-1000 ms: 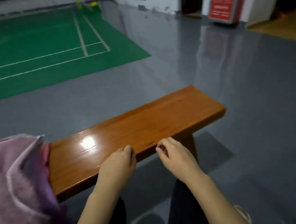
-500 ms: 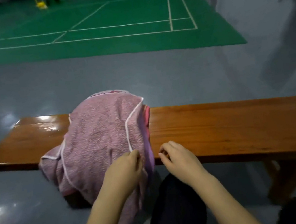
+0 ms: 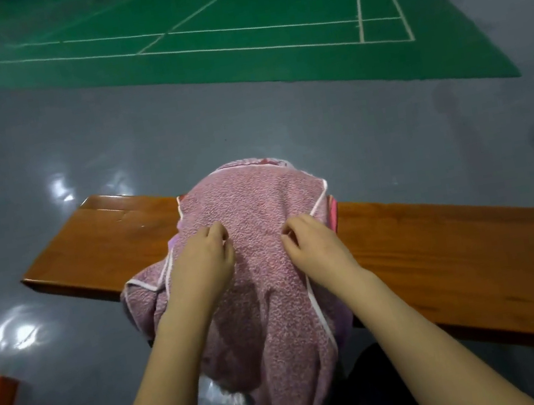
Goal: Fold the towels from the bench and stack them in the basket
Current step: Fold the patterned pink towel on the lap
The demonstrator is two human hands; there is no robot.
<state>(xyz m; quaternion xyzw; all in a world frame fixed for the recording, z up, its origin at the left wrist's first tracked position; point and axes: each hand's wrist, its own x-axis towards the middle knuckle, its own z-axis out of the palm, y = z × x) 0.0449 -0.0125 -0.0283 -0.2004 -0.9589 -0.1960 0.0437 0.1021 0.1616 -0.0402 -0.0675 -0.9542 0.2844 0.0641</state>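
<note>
two hands on a pink towel point(image 3: 253, 211) draped over bench point(image 3: 438, 246); left hand point(image 3: 203, 263) grip, right hand point(image 3: 314, 247) grip pinching it

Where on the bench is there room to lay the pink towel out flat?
The bench has a long bare stretch of wood right of the pink towel, and a shorter one left of it out to the bench's end. The middle is crowded: the towel heaps there and hangs over the near edge, with the left hand and right hand on it.
</note>
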